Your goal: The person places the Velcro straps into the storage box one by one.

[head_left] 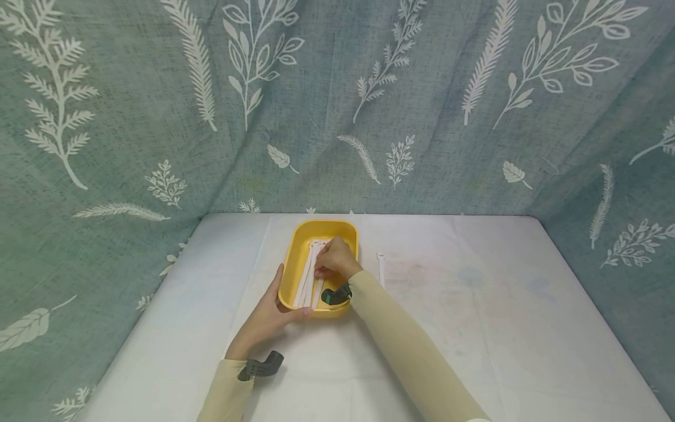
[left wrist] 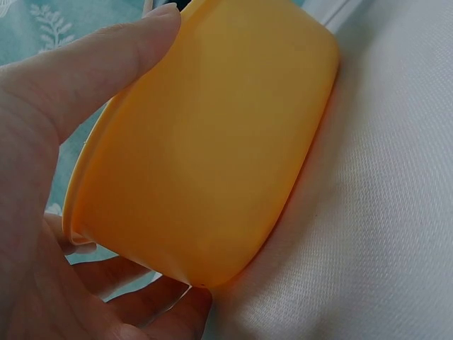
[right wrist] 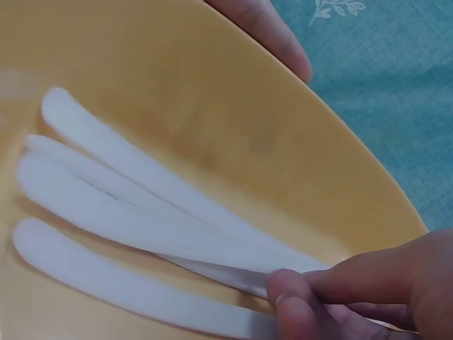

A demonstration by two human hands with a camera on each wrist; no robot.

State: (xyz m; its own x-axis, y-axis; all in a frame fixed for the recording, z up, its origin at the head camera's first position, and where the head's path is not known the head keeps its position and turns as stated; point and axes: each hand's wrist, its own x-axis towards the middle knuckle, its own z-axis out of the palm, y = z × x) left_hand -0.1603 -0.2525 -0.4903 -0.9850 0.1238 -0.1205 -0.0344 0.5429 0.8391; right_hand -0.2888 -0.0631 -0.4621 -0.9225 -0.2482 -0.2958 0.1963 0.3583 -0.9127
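A yellow plastic tub (head_left: pixel 292 281) stands on the white cloth, with several white straps (right wrist: pixel 127 212) lying lengthwise in it, their rounded ends fanned out. My left hand (head_left: pixel 269 313) grips the tub's near left corner. Its thumb (left wrist: pixel 120 53) presses the rim while the fingers curl against the side wall. Reaching into the tub, my right hand (head_left: pixel 337 258) pinches one white strap between thumb and fingertips in the right wrist view. A single white strap (head_left: pixel 381 269), with a slotted head at its far end, lies on the cloth right of the tub, partly hidden by my right sleeve.
The white cloth (head_left: pixel 474 328) covers the table. A green leaf-patterned curtain (head_left: pixel 327 117) hangs behind it and along both sides. Dark wrist cameras (head_left: pixel 262 366) are worn on both wrists; the right one overlaps the tub's near right corner.
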